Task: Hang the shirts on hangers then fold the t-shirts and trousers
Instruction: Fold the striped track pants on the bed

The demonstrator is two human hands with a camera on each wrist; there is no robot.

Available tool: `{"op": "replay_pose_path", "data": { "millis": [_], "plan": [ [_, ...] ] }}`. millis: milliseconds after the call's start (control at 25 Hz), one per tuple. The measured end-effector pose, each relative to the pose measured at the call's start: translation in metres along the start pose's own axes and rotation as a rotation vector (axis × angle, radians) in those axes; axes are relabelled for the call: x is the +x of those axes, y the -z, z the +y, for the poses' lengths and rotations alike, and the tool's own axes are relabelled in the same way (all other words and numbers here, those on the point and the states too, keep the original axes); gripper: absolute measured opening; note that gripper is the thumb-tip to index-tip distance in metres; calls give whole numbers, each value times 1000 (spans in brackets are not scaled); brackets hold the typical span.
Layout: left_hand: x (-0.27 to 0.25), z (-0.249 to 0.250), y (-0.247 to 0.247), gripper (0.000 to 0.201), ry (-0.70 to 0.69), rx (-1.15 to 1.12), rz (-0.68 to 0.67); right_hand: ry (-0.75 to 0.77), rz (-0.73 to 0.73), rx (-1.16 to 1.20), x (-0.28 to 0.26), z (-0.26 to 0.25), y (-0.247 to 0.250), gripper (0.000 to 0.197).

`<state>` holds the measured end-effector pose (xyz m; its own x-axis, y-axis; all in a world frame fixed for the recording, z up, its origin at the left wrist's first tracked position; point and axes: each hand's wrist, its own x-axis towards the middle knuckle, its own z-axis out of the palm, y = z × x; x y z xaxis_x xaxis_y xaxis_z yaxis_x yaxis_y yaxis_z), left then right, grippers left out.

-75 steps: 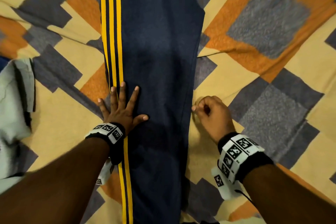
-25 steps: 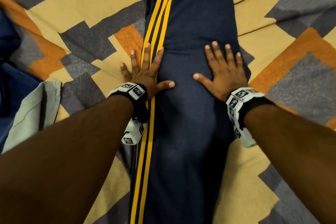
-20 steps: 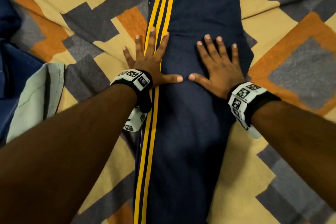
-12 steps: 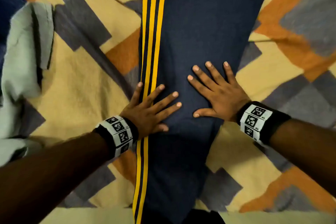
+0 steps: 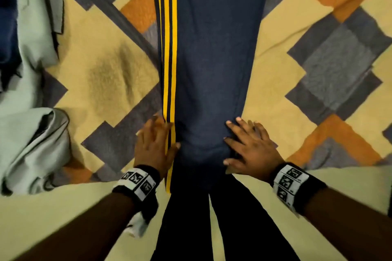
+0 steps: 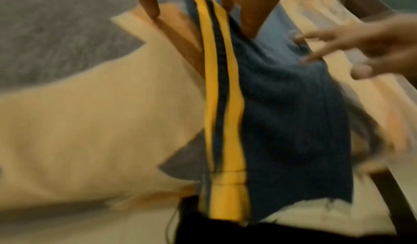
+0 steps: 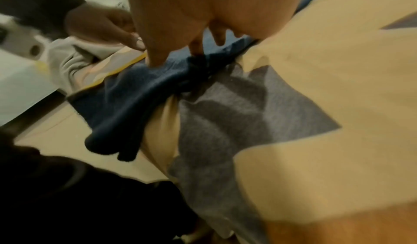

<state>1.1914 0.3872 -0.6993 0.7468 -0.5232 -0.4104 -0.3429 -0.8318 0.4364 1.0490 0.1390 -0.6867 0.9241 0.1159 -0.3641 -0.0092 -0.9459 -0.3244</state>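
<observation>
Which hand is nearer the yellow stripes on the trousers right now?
Left. The left hand lies on the yellow stripes; the right hand rests at the plain opposite edge of the trousers.

A bed carries everything, spread with a patchwork bedspread (image 5: 101,78) in yellow, grey and orange blocks, lightly rumpled in places. Lengthwise down its middle lie navy track trousers (image 5: 214,48) with yellow side stripes along their left edge; their hem end hangs just over the near edge of the bed. Well to the left lies a crumpled pale green garment (image 5: 31,112), and a dark blue cloth (image 5: 8,17) sits at the far left border.
</observation>
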Motion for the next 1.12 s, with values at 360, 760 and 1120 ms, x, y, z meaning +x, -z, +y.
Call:
{"op": "replay_pose_path", "data": {
  "millis": [360, 760, 1120],
  "plan": [
    [-45, 25, -15, 22, 498, -619, -137, -913, 226, 1239, -6, -79, -54, 37],
    [-102, 19, -30, 80, 502, -1035, -183, -673, 236, 1220, -73, -83, -57, 41],
    [-118, 15, -2, 107, 182, -624, -85, -221, -7, 808, -103, -57, -54, 57]
  ]
}}
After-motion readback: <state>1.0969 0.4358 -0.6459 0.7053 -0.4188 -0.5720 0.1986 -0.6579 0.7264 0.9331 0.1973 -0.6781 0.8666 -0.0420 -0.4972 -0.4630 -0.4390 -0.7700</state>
